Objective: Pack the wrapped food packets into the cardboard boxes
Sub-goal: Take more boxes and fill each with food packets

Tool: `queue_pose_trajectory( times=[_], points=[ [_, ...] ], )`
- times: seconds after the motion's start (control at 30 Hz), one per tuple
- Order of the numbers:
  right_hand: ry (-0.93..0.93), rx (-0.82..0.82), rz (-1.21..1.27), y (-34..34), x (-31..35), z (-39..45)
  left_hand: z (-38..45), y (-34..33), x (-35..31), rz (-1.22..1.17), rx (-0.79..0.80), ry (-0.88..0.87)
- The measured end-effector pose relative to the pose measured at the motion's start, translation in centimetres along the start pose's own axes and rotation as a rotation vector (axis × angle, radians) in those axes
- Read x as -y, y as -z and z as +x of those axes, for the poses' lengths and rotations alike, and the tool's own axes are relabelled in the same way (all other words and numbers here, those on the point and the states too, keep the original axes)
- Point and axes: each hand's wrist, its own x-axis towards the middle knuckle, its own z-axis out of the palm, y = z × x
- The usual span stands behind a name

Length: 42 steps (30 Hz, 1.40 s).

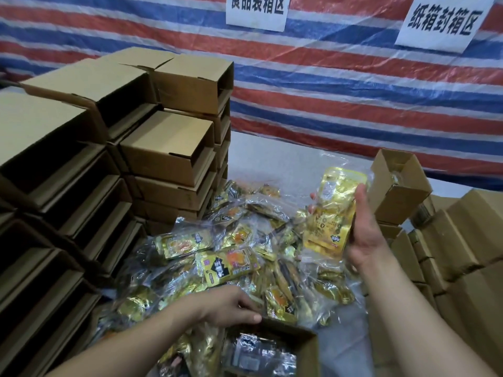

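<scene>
A heap of gold foil food packets (231, 257) in clear wrap covers the middle of the table. My right hand (364, 232) holds a stack of gold packets (330, 213) upright above the heap, thumb on the right edge. My left hand (231, 306) grips the far rim of an open cardboard box (307, 346) at the bottom centre. Packets (258, 355) lie inside that box.
Stacks of open empty cardboard boxes (89, 170) fill the left side. More boxes (460, 246) stand stacked at the right, one open box (397, 186) on top. A striped red, white and blue tarp (340, 85) with two paper signs (257, 9) hangs behind.
</scene>
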Motion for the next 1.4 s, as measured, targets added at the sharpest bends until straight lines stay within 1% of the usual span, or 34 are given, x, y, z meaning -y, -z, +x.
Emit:
queue_pose_trajectory(
  times=[0.13, 0.3, 0.37, 0.43, 0.53, 0.6, 0.7, 0.73, 0.77, 0.83, 0.87, 0.9, 1.0, 1.07, 1.13, 1.2, 1.27, 1.33, 1.4],
  points=[
    [-0.162, 0.136, -0.325, 0.2, -0.9, -1.4, 0.6, 0.2, 1.0, -0.11, -0.052, 0.037],
    [-0.203, 0.504, -0.954, -0.5, -5.4, -3.2, 0.7, -0.1, 1.6, -0.113, -0.087, 0.031],
    [-0.249, 0.601, -1.081, -0.7, -7.6, -3.9, 0.8, -0.4, 1.8, -0.16, -0.106, -0.019],
    [-0.321, 0.69, -1.136, -0.8, -9.5, -4.7, 0.9, -0.3, 2.0, -0.214, -0.075, -0.035],
    [-0.457, 0.739, -1.205, -0.2, -11.7, -5.3, 1.1, -0.1, 2.0, -0.292, -0.057, 0.02],
    [-0.492, 0.752, -1.273, -0.1, -12.9, -5.3, 1.2, -0.1, 2.1, -0.314, -0.064, 0.056],
    [-0.395, 0.745, -1.545, 0.2, -15.0, -5.0, 1.4, -0.3, 2.0, -0.378, -0.056, 0.062],
    [-0.388, 0.725, -1.6, 0.5, -15.9, -4.9, 1.5, -0.4, 2.0, -0.384, -0.056, 0.06],
    [-0.419, 0.695, -1.575, 0.9, -16.8, -4.9, 1.6, -0.5, 2.0, -0.372, -0.062, 0.06],
    [-0.529, 0.628, -1.375, 1.5, -17.8, -5.3, 1.9, -0.9, 2.1, -0.343, -0.078, 0.061],
    [-0.555, 0.609, -1.305, 1.8, -18.0, -5.6, 1.9, -1.1, 2.1, -0.337, -0.079, 0.058],
    [-0.546, 0.603, -1.294, 2.1, -18.0, -5.8, 1.9, -1.3, 2.1, -0.334, -0.076, 0.053],
    [-0.478, 0.577, -1.362, 2.5, -17.0, -6.1, 1.9, -1.9, 1.8, -0.311, -0.085, 0.046],
    [-0.47, 0.543, -1.373, 2.2, -16.1, -6.1, 1.9, -2.1, 1.9, -0.329, -0.098, 0.044],
    [-0.529, 0.57, -1.377, 1.9, -15.9, -6.0, 2.1, -2.1, 2.1, -0.328, -0.106, 0.031],
    [-0.621, 0.664, -1.45, 1.5, -16.6, -5.9, 2.3, -2.1, 2.3, -0.318, -0.126, 0.036],
    [-0.716, 0.706, -1.491, 1.2, -18.1, -6.1, 2.4, -2.2, 2.5, -0.28, -0.107, 0.032],
    [-0.751, 0.661, -1.459, 0.8, -18.8, -6.4, 2.4, -2.5, 2.5, -0.262, -0.085, 0.016],
    [-0.743, 0.608, -1.403, 0.9, -18.3, -6.7, 2.3, -2.7, 2.5, -0.305, -0.116, 0.038]
  ],
)
